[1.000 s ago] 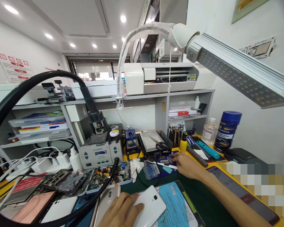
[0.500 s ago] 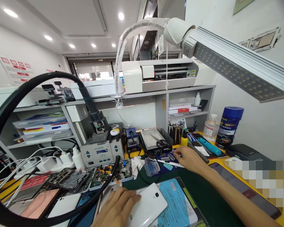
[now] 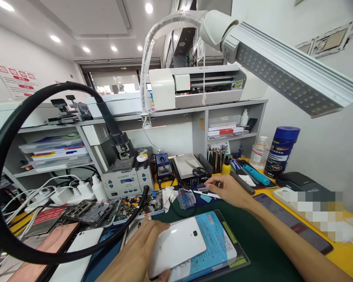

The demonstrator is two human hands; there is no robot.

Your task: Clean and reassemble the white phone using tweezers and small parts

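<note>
My left hand (image 3: 139,246) grips a white phone (image 3: 179,243) at its left end, thumb below and fingers over the top edge. The phone lies back up, camera hole to the right, over a blue-and-white packet (image 3: 219,239). Further back, my right hand (image 3: 228,188) reaches over the blue mat with fingers loosely bent and apart; I see nothing held. Below it lies a thin white stick (image 3: 204,193). Close by are a clear plastic box (image 3: 186,199) and a heating plate (image 3: 186,164) with black-handled scissors (image 3: 197,170).
A black flexible hose (image 3: 44,256) loops across the left side. Phones, a tray of small parts (image 3: 138,207) and a soldering station (image 3: 126,182) stand left. At right are a spray can (image 3: 282,152), a bottle (image 3: 259,152) and a dark phone (image 3: 292,221). A lamp (image 3: 285,66) hangs overhead.
My right hand has moved left over the blue mat. My left hand has closed around the white phone's left end, its thumb now showing below; the phone has turned flatter. The view has tilted down slightly.
</note>
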